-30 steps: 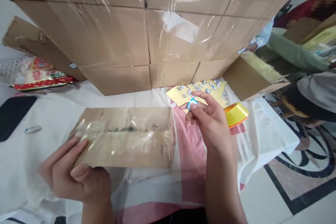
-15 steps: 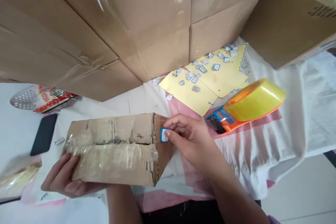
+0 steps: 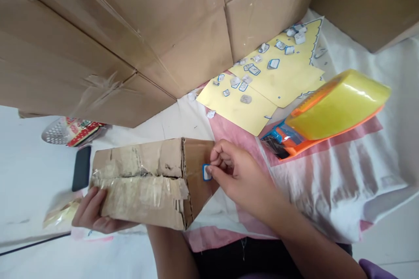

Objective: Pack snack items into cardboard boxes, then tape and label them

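Note:
My left hand (image 3: 93,211) grips the left end of a worn, taped cardboard box (image 3: 144,178) and holds it over the cloth. My right hand (image 3: 237,174) is curled at the box's right end face. Its thumb and fingertips press a small blue-edged white sticker (image 3: 206,172) against that face. Two yellow sheets (image 3: 262,91) with several more such stickers lie beyond the hand. A yellow and orange tape dispenser (image 3: 327,113) lies to the right of the sheets.
A wall of large taped cartons (image 3: 131,39) fills the back. A black phone (image 3: 81,168) and a red printed packet (image 3: 73,128) lie at the left. The white and pink cloth (image 3: 343,174) hangs over the table's right edge.
My right hand carried the sticker from the yellow sheets to the box's right end and now presses it there. The box's right end has turned toward me, and the view has swung down and right.

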The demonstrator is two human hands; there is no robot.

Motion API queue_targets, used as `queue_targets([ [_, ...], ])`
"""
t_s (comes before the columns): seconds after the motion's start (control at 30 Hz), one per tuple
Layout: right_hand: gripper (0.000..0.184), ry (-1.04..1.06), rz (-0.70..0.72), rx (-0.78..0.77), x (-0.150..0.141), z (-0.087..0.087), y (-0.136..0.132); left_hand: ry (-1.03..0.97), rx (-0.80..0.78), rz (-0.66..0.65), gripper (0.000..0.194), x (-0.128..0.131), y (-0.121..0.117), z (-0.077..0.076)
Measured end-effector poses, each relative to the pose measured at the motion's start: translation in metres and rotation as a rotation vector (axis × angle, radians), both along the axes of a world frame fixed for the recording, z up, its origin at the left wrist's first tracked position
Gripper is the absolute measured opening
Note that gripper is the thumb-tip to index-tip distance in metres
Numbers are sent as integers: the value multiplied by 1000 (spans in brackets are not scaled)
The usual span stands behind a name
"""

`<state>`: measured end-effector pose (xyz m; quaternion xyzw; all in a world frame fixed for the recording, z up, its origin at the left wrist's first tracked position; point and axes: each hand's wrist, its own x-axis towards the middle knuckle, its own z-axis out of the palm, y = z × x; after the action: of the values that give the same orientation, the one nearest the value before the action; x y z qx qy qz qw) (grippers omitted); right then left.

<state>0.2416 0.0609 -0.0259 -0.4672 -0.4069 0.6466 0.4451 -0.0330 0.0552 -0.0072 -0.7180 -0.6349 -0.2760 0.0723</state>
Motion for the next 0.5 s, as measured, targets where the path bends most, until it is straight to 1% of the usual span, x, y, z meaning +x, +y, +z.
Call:
queue_targets([
  [0.07, 14, -29, -12, 30, -2, -2, -1, 49, 91, 48, 42, 5, 13, -10],
  [0.13, 14, -49, -24, 58, -3, -3, -1, 88, 251, 142, 46, 2, 25, -26],
  [0.2, 15, -53, -37, 96, -3, -4, -2, 75, 503, 241, 50, -7, 33, -42],
  [0.23, 15, -50, -45, 117, -3, -5, -2, 42, 627, 266, 49, -14, 35, -50],
  [0.27, 15, -43, -54, 137, -3, -6, -3, 4, 727, 257, 47, -22, 37, -57],
  [0.3, 15, -35, -63, 153, -3, -6, -3, -40, 798, 220, 45, -28, 38, -62],
  [0.33, 15, -29, -71, 166, -3, -6, -3, -83, 837, 164, 42, -34, 39, -67],
  [0.4, 15, -27, -81, 186, -3, -7, -4, -149, 844, 61, 39, -41, 41, -72],
  [0.43, 15, -31, -85, 193, -4, -7, -5, -174, 853, 37, 38, -42, 42, -73],
  [0.5, 15, -45, -81, 199, -5, -8, -5, -209, 875, 69, 36, -43, 42, -72],
])
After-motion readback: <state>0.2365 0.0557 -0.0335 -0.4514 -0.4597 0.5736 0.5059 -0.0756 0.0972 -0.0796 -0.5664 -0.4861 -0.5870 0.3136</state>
